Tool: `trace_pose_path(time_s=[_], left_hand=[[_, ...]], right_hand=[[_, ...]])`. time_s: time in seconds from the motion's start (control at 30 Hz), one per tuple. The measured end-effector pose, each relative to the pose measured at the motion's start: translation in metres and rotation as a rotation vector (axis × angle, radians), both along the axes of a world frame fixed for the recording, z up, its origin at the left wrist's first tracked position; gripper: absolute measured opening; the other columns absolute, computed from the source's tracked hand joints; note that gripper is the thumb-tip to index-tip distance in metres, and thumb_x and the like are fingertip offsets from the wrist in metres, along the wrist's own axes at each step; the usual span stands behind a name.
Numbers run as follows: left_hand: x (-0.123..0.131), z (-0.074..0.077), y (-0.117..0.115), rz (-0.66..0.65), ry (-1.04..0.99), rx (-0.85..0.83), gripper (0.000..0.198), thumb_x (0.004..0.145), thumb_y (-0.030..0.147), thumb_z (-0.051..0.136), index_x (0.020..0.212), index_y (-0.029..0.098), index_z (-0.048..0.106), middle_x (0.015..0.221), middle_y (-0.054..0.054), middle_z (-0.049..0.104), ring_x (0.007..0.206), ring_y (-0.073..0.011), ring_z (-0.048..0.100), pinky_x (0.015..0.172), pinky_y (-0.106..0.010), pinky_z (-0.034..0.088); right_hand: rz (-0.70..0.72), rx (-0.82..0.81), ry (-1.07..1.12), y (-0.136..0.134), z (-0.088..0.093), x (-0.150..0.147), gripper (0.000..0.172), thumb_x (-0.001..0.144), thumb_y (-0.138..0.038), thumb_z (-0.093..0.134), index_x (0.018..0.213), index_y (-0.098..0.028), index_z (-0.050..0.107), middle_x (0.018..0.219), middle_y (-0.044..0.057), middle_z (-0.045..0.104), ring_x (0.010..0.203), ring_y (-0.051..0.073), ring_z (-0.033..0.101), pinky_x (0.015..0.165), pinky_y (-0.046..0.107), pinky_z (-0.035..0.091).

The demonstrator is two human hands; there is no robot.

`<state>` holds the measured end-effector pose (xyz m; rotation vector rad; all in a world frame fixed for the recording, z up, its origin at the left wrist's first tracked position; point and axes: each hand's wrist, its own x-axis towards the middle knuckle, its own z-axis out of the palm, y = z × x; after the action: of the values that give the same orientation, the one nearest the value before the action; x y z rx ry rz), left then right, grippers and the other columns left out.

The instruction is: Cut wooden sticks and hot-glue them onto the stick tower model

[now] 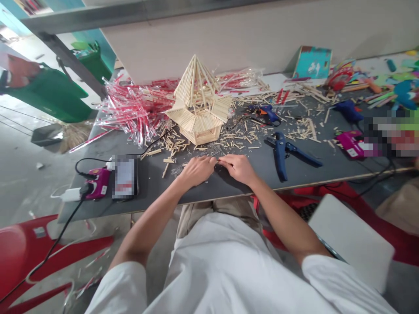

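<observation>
My left hand (196,171) and my right hand (237,168) rest on the dark grey tabletop (157,174) near its front edge. Their fingertips meet and pinch a small thin piece (217,160), too small to identify. Just ahead stands a tiered pagoda model (196,107) built from wooden sticks, with a pointed roof. Scattered cut sticks (235,140) surround it. Blue-handled pliers (283,155) lie to the right of my right hand, and a clear fragment (178,170) lies beside my left hand.
A heap of red-and-clear plastic straws (134,111) lies behind the model. A blue glue gun (266,112) sits to the right, with a pink device (96,183) and cables at the left. Coloured craft pieces (376,87) crowd the far right. Red chairs stand below the table.
</observation>
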<state>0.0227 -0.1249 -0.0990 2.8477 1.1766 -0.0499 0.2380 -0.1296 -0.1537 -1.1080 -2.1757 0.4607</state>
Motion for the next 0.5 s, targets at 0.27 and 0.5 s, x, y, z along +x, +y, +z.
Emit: trace_pose_path(time_s=[0.27, 0.5], left_hand=[[-0.0066, 0.0003, -0.0016, 0.032, -0.065, -0.020, 0.025, 0.105, 0.028, 0.036, 0.105, 0.016, 0.058, 0.094, -0.010, 0.070, 0.087, -0.0238, 0.068, 0.066, -0.032, 0.038], [-0.0083, -0.0044, -0.0008, 0.029, -0.121, -0.026, 0.028, 0.106, 0.030, 0.033, 0.105, 0.017, 0.057, 0.094, -0.009, 0.070, 0.087, -0.0233, 0.067, 0.067, -0.033, 0.036]], right_hand=[[-0.019, 0.065, -0.057, -0.0020, 0.0017, -0.0035, 0.039, 0.107, -0.042, 0.043, 0.110, -0.019, 0.075, 0.090, 0.009, 0.074, 0.082, 0.020, 0.067, 0.073, 0.031, 0.045], [-0.028, 0.110, -0.078, -0.0039, 0.0002, -0.0028, 0.039, 0.107, -0.041, 0.044, 0.113, -0.018, 0.075, 0.088, 0.009, 0.072, 0.080, 0.021, 0.066, 0.072, 0.031, 0.044]])
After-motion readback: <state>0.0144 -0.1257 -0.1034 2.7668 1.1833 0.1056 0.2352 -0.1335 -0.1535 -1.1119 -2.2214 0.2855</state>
